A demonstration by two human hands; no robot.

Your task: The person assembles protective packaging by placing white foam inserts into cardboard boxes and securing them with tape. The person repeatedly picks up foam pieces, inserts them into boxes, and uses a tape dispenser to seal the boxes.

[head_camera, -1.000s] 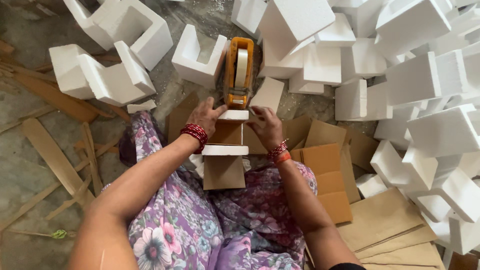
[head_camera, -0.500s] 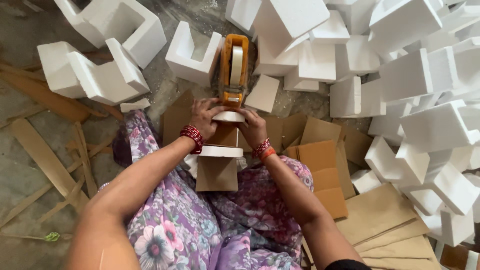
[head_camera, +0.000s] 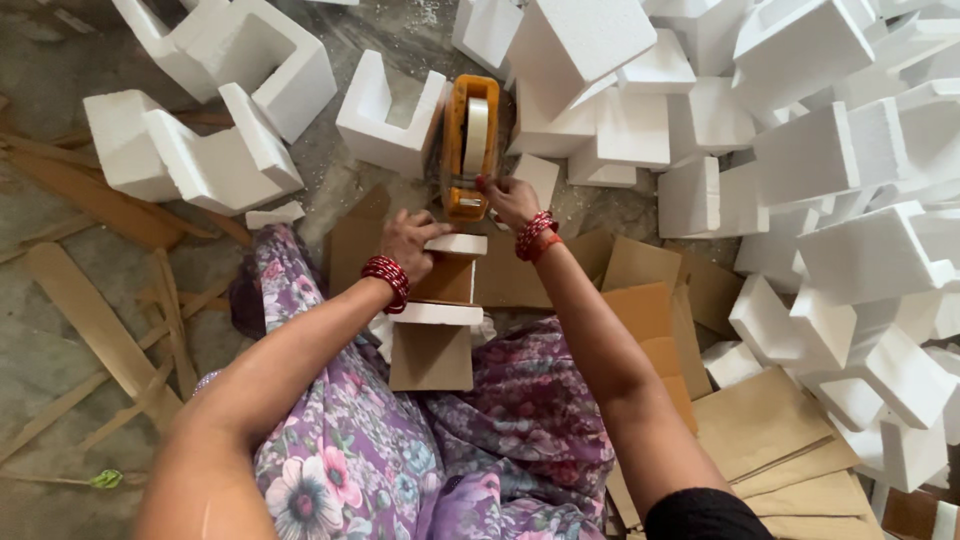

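Observation:
A small brown cardboard piece with two white foam strips (head_camera: pixel 440 300) across it rests on my lap. My left hand (head_camera: pixel 408 243) presses down on the upper foam strip (head_camera: pixel 455 244), fingers spread over its edge. An orange tape dispenser (head_camera: pixel 468 150) with a roll of pale tape stands upright on the floor just beyond. My right hand (head_camera: pixel 508 198) has its fingers closed on the dispenser's near right side. Both wrists wear red bangles.
Many white foam corner blocks (head_camera: pixel 800 150) pile up at the right and back, with more foam blocks (head_camera: pixel 200 150) at the left. Flat cardboard sheets (head_camera: pixel 760 430) lie at the right. Wooden slats (head_camera: pixel 90 320) lie on the grey floor at the left.
My right hand left the upper foam strip and reached forward to the tape dispenser. My left hand stayed on the strip. The view shifted slightly.

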